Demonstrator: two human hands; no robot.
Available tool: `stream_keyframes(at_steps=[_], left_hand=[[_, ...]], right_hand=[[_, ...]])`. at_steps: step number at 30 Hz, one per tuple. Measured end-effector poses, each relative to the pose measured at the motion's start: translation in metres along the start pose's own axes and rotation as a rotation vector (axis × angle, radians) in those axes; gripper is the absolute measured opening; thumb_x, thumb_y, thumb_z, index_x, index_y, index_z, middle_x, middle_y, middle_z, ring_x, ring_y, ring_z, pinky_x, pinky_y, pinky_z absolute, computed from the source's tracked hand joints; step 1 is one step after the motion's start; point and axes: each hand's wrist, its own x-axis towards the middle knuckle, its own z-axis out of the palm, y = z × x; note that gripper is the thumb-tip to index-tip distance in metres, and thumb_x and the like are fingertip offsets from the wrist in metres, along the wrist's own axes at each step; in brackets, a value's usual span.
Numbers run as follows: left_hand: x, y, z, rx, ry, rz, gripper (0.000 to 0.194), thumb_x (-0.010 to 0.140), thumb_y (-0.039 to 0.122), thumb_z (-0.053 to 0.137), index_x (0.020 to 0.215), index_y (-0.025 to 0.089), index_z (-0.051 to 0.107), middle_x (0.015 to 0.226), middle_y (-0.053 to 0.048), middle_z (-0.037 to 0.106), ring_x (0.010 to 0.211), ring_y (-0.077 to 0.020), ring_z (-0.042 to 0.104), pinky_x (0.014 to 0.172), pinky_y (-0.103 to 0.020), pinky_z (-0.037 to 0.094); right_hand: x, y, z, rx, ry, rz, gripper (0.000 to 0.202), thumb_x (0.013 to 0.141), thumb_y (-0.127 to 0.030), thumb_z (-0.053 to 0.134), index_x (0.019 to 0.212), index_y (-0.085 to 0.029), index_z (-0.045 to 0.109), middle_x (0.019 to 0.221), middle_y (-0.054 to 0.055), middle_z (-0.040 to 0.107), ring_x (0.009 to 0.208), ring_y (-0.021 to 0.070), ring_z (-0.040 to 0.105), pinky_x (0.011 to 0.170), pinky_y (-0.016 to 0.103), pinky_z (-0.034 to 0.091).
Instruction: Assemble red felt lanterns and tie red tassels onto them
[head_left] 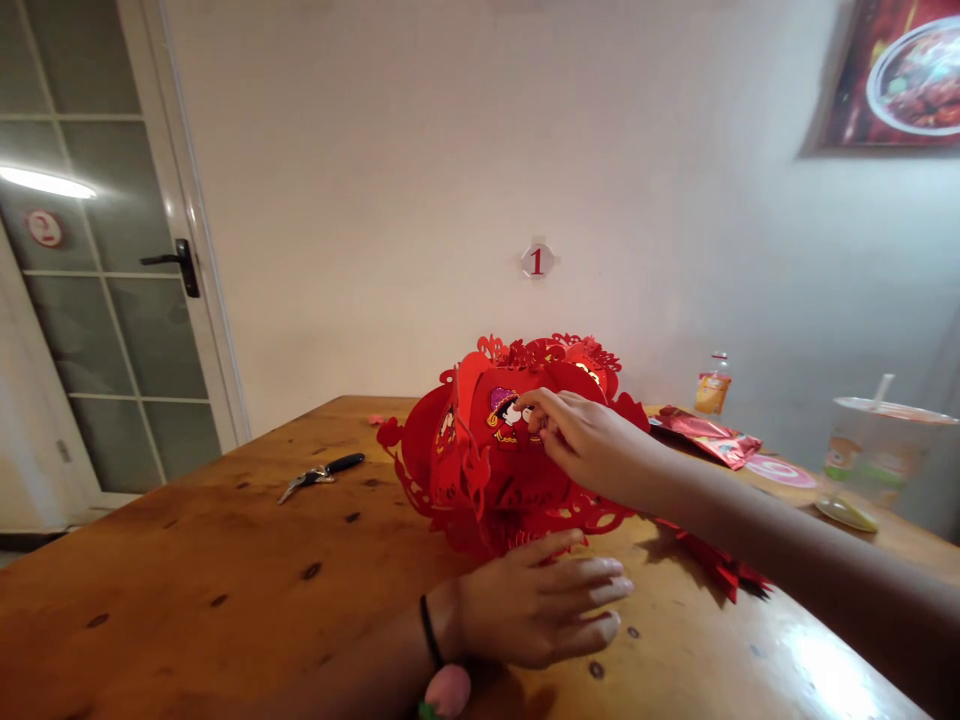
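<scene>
A small orange-labelled bottle (712, 391) and a cup (862, 465) holding a straw (882, 391) stand at right. On the wooden table (255, 570), the red paper lantern (517, 480) sits centrally. The right hand (577, 437) curls over its front panel, though whether it grips cannot be told; the left hand (532, 608) stretches nearer, fingers apart.

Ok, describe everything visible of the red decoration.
The red decoration looks like felt or card: curved panels with lacy cut-out edges form a lantern-like body bearing a printed cartoon figure. It rests on the wooden table. The right hand touches its near side; whether the left hand does is unclear.
</scene>
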Motion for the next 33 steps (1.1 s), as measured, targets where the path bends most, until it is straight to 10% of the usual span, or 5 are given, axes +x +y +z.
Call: stream_keyframes(at_steps=[6, 15, 22, 33], left_hand=[[-0.001, 0.0, 0.001, 0.0, 0.017, -0.031, 0.019, 0.087, 0.025, 0.049, 0.102, 0.025, 0.061, 0.129, 0.003, 0.052, 0.128, -0.0141, 0.034, 0.112, -0.038, 0.02], [-0.003, 0.003, 0.005, 0.01, 0.04, -0.025, 0.017, 0.087, 0.023, 0.05, 0.096, 0.028, 0.063, 0.124, 0.008, 0.055, 0.117, -0.013, 0.043, 0.11, -0.038, 0.024], [-0.002, 0.001, 0.005, -0.02, 0.055, -0.058, 0.017, 0.087, 0.021, 0.051, 0.094, 0.028, 0.064, 0.113, 0.009, 0.061, 0.112, -0.0107, 0.044, 0.112, -0.037, 0.021], [-0.001, 0.002, 0.007, -0.061, 0.051, -0.067, 0.015, 0.085, 0.02, 0.054, 0.094, 0.027, 0.064, 0.11, 0.009, 0.061, 0.109, -0.0105, 0.045, 0.111, -0.037, 0.02]], right_hand=[[-0.006, -0.003, -0.008, -0.018, 0.045, -0.009, 0.044, 0.082, -0.012, 0.04, 0.125, -0.02, 0.044, 0.101, 0.009, 0.062, 0.094, 0.0217, 0.055, 0.08, 0.037, 0.045], [-0.066, 0.015, 0.019, 0.404, 0.797, 0.384, 0.048, 0.079, -0.029, 0.056, 0.122, -0.029, 0.038, 0.122, 0.008, 0.047, 0.106, 0.0228, 0.051, 0.086, 0.041, 0.047], [-0.071, 0.026, 0.06, 1.125, 0.381, 0.631, 0.032, 0.078, -0.04, 0.057, 0.106, -0.028, 0.049, 0.113, 0.005, 0.058, 0.103, 0.0208, 0.056, 0.083, 0.035, 0.048], [-0.073, 0.002, 0.061, 1.049, 0.303, 0.734, 0.024, 0.067, -0.041, 0.067, 0.079, -0.021, 0.06, 0.077, 0.001, 0.064, 0.077, 0.0188, 0.059, 0.07, 0.03, 0.048]])
